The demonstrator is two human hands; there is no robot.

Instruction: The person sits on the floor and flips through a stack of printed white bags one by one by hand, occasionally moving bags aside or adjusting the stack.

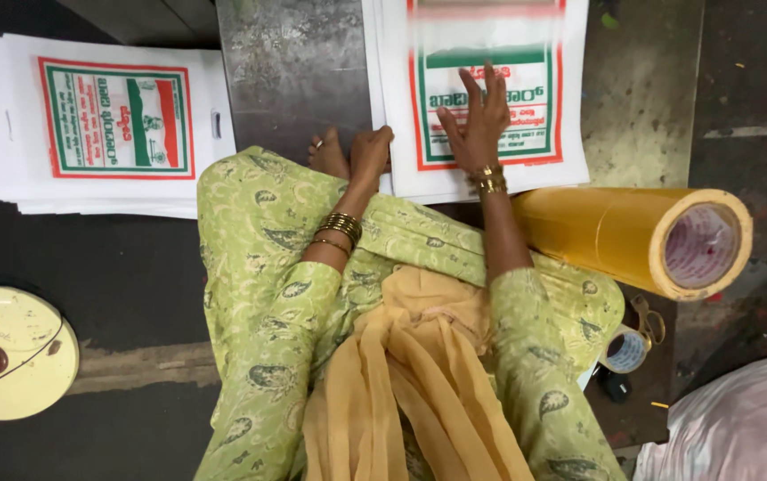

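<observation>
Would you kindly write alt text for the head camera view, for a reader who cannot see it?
Seen from above, a seated person in green patterned clothing presses the right hand flat on a stack of white printed bags, the left hand gripping its near edge. A large yellow tape roll lies at their right; a second bag stack lies to the left.
</observation>
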